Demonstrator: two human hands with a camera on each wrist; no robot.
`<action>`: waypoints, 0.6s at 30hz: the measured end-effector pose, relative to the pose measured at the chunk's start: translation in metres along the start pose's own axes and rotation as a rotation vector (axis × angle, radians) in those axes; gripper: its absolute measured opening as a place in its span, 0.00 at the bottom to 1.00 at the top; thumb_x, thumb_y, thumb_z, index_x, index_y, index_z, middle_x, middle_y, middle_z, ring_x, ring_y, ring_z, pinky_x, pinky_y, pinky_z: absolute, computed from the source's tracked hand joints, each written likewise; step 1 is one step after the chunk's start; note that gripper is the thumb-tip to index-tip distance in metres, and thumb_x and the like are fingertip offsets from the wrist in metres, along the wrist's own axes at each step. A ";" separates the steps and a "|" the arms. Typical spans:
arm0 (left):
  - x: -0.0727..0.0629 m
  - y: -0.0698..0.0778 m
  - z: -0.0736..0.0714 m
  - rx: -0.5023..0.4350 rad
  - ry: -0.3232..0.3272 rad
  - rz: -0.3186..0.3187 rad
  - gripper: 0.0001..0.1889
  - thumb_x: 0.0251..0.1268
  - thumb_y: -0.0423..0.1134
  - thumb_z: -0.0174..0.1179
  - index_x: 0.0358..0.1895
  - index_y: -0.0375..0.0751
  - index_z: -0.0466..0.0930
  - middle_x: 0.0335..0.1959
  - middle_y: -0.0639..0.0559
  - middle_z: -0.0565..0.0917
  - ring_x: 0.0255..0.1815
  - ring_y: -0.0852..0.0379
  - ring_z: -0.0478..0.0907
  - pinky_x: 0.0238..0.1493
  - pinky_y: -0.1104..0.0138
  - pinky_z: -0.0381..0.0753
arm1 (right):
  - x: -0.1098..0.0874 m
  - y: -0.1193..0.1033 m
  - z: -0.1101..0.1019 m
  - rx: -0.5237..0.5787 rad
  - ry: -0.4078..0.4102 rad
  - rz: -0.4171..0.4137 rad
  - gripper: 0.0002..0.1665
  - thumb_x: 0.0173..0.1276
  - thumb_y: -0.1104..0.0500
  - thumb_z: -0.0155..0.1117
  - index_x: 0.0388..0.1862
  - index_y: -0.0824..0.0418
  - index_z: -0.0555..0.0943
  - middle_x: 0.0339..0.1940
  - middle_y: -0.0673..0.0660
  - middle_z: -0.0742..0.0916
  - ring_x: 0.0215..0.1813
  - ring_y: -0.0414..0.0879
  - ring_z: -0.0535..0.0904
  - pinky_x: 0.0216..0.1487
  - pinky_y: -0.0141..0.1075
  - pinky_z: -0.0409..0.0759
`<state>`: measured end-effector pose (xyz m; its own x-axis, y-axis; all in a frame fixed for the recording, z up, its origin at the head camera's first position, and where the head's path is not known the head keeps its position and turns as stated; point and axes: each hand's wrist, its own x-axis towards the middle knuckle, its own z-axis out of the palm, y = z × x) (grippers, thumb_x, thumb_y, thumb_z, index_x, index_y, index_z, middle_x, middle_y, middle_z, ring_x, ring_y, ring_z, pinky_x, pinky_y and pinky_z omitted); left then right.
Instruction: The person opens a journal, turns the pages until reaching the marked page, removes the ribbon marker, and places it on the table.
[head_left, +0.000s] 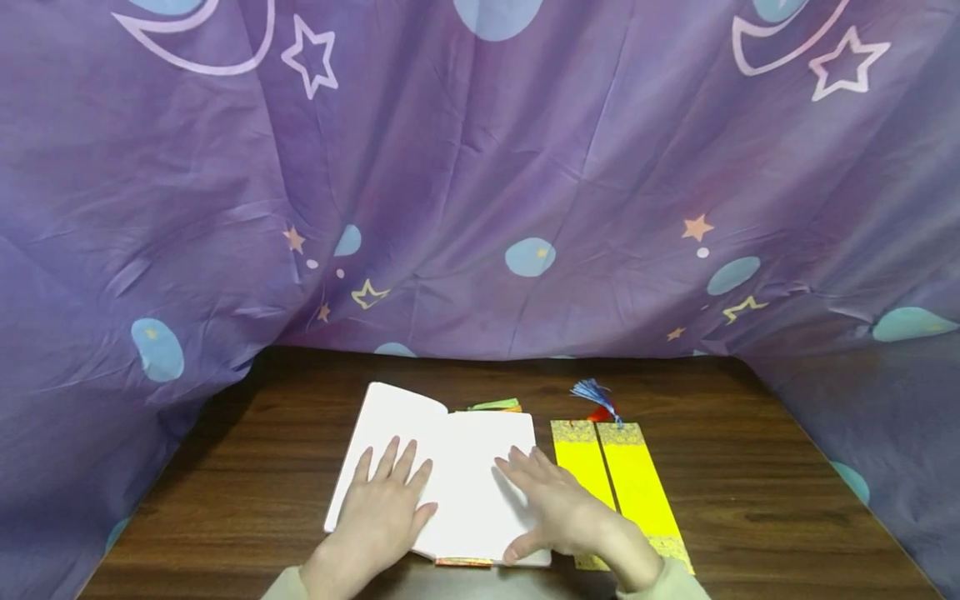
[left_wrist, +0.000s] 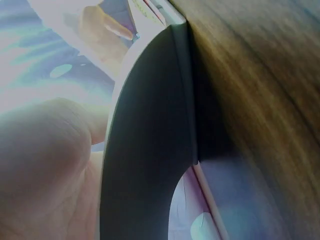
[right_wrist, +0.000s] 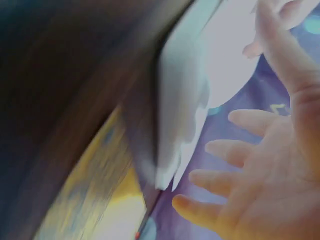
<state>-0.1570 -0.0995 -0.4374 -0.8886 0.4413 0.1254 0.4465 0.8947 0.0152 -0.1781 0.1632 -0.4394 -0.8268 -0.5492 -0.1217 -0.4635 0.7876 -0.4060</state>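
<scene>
An open notebook (head_left: 472, 450) with blank white pages lies on the table in the head view. On its left page rests my left hand (head_left: 382, 517), palm down with fingers spread. In the left wrist view the notebook's dark, shaded side (left_wrist: 145, 120) curves up off the wood beside that hand (left_wrist: 50, 155). My right hand (head_left: 558, 504) is over the right page's outer edge, thumb near the lower corner. The right wrist view shows its fingers (right_wrist: 227, 150) spread, a gap between them and the pages (right_wrist: 185, 110). Neither hand grips anything.
Two yellow bookmarks, one (head_left: 585, 467) beside the other (head_left: 641, 479), lie right of the notebook. A blue tassel (head_left: 592, 394) and a red one (head_left: 600, 414) extend behind them. Green and orange strips (head_left: 495, 405) poke out behind the notebook. A purple patterned curtain (head_left: 480, 183) surrounds the wooden table (head_left: 765, 483).
</scene>
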 end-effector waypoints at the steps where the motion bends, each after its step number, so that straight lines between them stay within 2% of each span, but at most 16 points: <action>1: 0.000 -0.001 0.000 -0.003 0.000 -0.001 0.27 0.70 0.55 0.53 0.65 0.44 0.75 0.70 0.38 0.68 0.73 0.37 0.59 0.69 0.39 0.54 | 0.000 0.004 -0.001 -0.007 -0.007 0.007 0.67 0.40 0.31 0.77 0.77 0.56 0.60 0.78 0.64 0.59 0.76 0.69 0.48 0.68 0.68 0.53; 4: 0.000 -0.002 0.000 -0.013 0.005 0.005 0.27 0.70 0.55 0.54 0.65 0.43 0.75 0.70 0.38 0.68 0.72 0.37 0.59 0.69 0.39 0.54 | -0.002 0.016 -0.004 -0.011 -0.048 0.021 0.73 0.35 0.29 0.76 0.78 0.55 0.57 0.79 0.64 0.56 0.77 0.68 0.44 0.67 0.70 0.50; 8: 0.000 -0.003 0.000 -0.011 0.010 0.018 0.27 0.69 0.54 0.55 0.65 0.43 0.75 0.70 0.38 0.68 0.72 0.37 0.60 0.68 0.39 0.55 | -0.005 0.028 -0.008 -0.025 -0.092 0.037 0.76 0.33 0.28 0.75 0.79 0.56 0.54 0.79 0.63 0.55 0.77 0.67 0.43 0.67 0.70 0.48; 18: 0.000 -0.003 0.001 0.012 0.014 0.019 0.25 0.69 0.53 0.55 0.64 0.44 0.76 0.69 0.39 0.70 0.72 0.38 0.61 0.68 0.40 0.56 | 0.000 0.037 -0.004 -0.072 -0.085 0.043 0.72 0.34 0.27 0.73 0.77 0.55 0.60 0.79 0.59 0.58 0.77 0.65 0.45 0.67 0.70 0.48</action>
<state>-0.1587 -0.1023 -0.4382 -0.8783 0.4573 0.1396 0.4618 0.8870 0.0004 -0.1964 0.1928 -0.4510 -0.8175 -0.5341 -0.2153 -0.4528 0.8272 -0.3328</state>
